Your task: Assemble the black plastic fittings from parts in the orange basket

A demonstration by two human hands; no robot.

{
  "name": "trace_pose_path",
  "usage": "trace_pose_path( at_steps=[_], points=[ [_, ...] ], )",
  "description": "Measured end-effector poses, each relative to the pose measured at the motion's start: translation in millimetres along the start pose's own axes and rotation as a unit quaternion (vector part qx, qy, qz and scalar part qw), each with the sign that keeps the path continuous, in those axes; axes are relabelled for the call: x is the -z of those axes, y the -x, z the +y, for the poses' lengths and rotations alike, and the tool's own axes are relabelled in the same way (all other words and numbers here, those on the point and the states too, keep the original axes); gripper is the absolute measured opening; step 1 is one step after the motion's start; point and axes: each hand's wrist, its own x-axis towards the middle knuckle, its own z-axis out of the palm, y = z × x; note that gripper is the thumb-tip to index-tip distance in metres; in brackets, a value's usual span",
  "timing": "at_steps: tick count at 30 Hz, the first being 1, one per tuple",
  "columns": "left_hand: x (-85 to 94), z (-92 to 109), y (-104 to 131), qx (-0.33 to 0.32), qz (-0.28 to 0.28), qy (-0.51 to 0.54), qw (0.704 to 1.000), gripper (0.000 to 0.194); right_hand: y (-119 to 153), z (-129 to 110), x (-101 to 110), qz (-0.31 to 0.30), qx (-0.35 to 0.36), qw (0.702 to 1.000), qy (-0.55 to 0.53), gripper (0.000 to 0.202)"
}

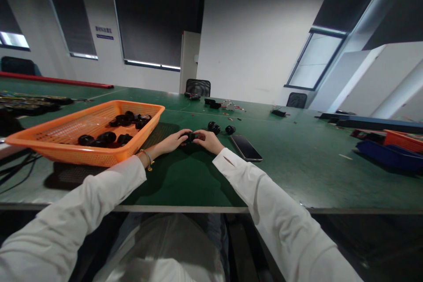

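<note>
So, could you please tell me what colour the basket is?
Orange, a mesh pattern; the basket shows in the head view.

Walls: white, with a small blue sign (pixel 104 32) on the left one.
Windows: dark roller blinds (pixel 155 13) drawn almost fully; a bare window (pixel 315 59) at right.
Furniture: long green worktable (pixel 297 172); black chairs (pixel 197 87) behind it.
Light: dim, daylight beneath the blinds.

left: orange basket (pixel 66 152) blocks | right: phone (pixel 246 147), black parts (pixel 218 128) | near edge: open
</note>
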Motion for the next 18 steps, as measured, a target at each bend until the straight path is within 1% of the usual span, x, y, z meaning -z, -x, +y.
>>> trace_pose_path(
  at_steps=[8,14,18],
  points=[
    [-0.4,-1.2,-0.7,-0.003,-0.001,0.001,1.000,0.042,-0.7,3.1,-0.3,-0.009,0.004,1.000,0.012,0.031],
    [0.2,-2.2,-1.3,-0.006,0.001,-0.007,1.000,0.042,-0.3,1.3,-1.3,-0.026,-0.015,0.999,-0.017,0.031],
    [-0.1,-3.7,-2.2,-0.005,0.000,-0.008,1.000,0.043,-0.6,1.4,-1.7,-0.032,-0.016,0.999,-0.028,0.029]
  ],
)
